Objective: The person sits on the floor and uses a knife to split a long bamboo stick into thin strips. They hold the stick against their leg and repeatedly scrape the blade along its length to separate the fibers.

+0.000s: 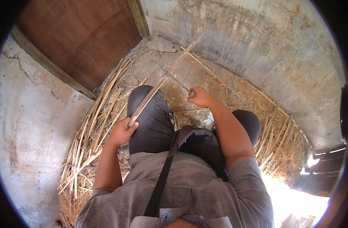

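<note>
My left hand is closed round the near end of a long strip of split bamboo or wood. The strip slants up and away to the right, passing over my left knee. In my right hand is the handle of a knife with a long, thin, dark blade. Its blade points to the far left and crosses the strip about midway; whether it bites into the strip or only lies against it, I cannot tell.
Long split strips lie heaped along the left wall, with more strips and shavings at right. A brown door stands at far left. A stained wall curves round the far right. A flat stone-like piece lies by the corner.
</note>
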The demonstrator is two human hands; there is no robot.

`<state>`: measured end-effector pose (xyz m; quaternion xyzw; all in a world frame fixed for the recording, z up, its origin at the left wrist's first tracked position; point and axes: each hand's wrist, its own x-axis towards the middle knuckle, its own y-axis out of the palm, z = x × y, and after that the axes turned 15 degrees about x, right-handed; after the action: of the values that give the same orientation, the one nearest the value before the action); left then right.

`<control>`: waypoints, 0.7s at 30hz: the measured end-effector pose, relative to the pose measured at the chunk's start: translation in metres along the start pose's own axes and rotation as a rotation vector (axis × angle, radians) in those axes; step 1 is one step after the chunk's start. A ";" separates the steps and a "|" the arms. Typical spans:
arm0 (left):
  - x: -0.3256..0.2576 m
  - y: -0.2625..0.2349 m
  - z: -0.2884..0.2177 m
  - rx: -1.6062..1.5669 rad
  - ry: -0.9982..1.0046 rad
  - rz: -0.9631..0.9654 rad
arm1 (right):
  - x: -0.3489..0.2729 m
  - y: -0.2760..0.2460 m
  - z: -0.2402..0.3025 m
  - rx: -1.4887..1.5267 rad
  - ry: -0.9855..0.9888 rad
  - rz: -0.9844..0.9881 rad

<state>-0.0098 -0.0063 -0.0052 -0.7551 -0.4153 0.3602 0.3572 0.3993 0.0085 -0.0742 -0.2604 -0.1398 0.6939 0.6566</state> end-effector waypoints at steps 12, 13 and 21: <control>0.001 0.001 0.001 -0.007 0.006 -0.016 | -0.004 -0.002 0.004 0.003 -0.018 -0.019; 0.001 0.000 0.000 -0.005 0.007 -0.011 | -0.005 -0.003 0.004 -0.006 -0.022 -0.025; 0.000 -0.002 -0.003 0.081 -0.036 0.002 | -0.016 -0.030 0.034 -0.167 -0.060 0.049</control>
<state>-0.0075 -0.0061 -0.0018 -0.7337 -0.4060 0.3906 0.3798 0.4061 0.0004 -0.0276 -0.2965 -0.2106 0.7031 0.6110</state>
